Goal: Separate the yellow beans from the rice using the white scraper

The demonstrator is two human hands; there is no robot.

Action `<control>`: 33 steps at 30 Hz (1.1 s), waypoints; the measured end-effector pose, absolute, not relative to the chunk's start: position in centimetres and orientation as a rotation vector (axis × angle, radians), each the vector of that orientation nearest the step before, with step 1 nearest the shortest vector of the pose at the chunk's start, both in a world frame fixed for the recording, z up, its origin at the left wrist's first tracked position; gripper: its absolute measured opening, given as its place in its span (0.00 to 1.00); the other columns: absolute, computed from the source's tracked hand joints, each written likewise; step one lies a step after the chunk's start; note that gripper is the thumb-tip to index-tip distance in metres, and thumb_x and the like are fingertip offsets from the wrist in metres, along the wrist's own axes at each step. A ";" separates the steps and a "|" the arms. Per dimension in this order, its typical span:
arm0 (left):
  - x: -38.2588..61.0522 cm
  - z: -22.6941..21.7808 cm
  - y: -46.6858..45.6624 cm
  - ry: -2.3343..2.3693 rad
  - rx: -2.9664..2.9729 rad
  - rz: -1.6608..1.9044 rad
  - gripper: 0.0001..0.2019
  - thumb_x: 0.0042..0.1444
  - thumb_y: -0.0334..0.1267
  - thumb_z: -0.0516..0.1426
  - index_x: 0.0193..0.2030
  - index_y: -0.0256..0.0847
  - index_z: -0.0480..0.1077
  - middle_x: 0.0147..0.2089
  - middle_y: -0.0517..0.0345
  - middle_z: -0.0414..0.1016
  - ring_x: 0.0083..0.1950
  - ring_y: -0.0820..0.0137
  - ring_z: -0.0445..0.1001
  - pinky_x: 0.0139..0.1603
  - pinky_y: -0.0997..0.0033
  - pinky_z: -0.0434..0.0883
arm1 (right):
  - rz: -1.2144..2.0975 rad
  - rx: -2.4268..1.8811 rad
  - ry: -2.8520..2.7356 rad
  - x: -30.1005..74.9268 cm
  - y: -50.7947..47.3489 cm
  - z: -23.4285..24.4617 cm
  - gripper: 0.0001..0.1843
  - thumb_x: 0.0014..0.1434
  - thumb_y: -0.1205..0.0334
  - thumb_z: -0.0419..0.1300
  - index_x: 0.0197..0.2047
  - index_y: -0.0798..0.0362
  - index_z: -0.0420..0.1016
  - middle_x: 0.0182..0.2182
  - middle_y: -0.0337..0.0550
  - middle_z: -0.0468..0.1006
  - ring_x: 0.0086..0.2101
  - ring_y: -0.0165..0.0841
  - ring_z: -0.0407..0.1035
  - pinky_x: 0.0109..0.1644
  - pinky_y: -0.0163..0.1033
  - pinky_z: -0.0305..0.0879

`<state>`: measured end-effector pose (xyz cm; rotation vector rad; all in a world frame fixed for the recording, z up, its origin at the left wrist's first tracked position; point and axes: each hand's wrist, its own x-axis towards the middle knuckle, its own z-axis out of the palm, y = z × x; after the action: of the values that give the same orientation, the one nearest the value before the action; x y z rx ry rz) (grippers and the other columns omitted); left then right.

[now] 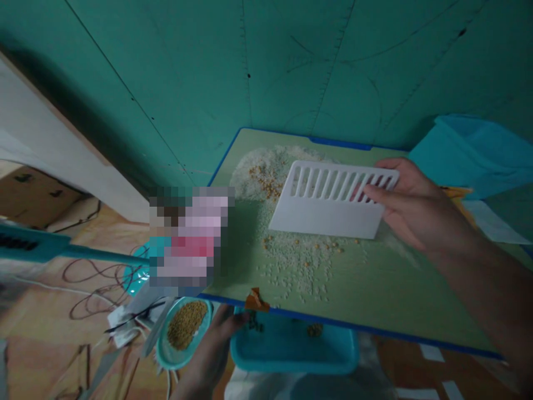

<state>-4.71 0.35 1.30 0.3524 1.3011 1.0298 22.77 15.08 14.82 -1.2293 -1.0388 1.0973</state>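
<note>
My right hand [410,203] grips one end of a white plastic scraper [328,214] with a row of slots, held over the board. Under and around it, white rice grains [297,264] lie spread on a pale green, blue-edged board [400,300]. Tan beans [266,183] are mixed in with the rice toward the back left. Below the board's front edge, my left hand [212,347] holds the left end of a teal tray [295,358]; its fingers are partly hidden. Small dark and tan clumps sit in the tray.
A teal bowl [164,355] of yellowish grain stands at the lower left, near tangled cables [89,278]. Pixelation covers a pinkish thing [194,239] at the board's left edge. A blue fabric-like container [470,155] is at the right, against the green wall [291,66].
</note>
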 end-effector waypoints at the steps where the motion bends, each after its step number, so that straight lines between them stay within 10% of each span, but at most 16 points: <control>1: -4.8 1.4 0.3 1.297 0.344 1.033 0.11 0.40 0.38 0.65 0.34 0.43 0.81 0.42 0.51 0.85 0.64 0.46 0.67 0.65 0.51 0.61 | 1.141 -1.219 -1.054 22.2 15.8 14.8 0.17 0.41 0.71 0.67 0.34 0.47 0.68 0.24 0.29 0.75 0.25 0.28 0.69 0.27 0.34 0.66; 12: -4.7 1.9 -0.2 1.202 0.251 0.982 0.25 0.40 0.40 0.66 0.50 0.43 0.78 0.45 0.51 0.85 0.61 0.44 0.71 0.63 0.47 0.64 | 1.377 -1.176 -1.200 18.9 20.3 13.4 0.16 0.42 0.74 0.65 0.33 0.48 0.69 0.23 0.31 0.74 0.22 0.30 0.69 0.24 0.35 0.64; 33: -5.2 0.8 -0.1 1.251 0.290 0.969 0.17 0.42 0.38 0.65 0.42 0.41 0.81 0.38 0.50 0.86 0.60 0.46 0.72 0.62 0.50 0.65 | 1.601 -1.272 -1.234 20.5 19.3 13.5 0.15 0.38 0.70 0.66 0.32 0.48 0.70 0.23 0.33 0.76 0.21 0.32 0.71 0.22 0.36 0.65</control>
<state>-5.21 -0.09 0.78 0.2903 1.2511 0.9694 20.53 19.31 13.48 -1.2717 -1.2343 1.6011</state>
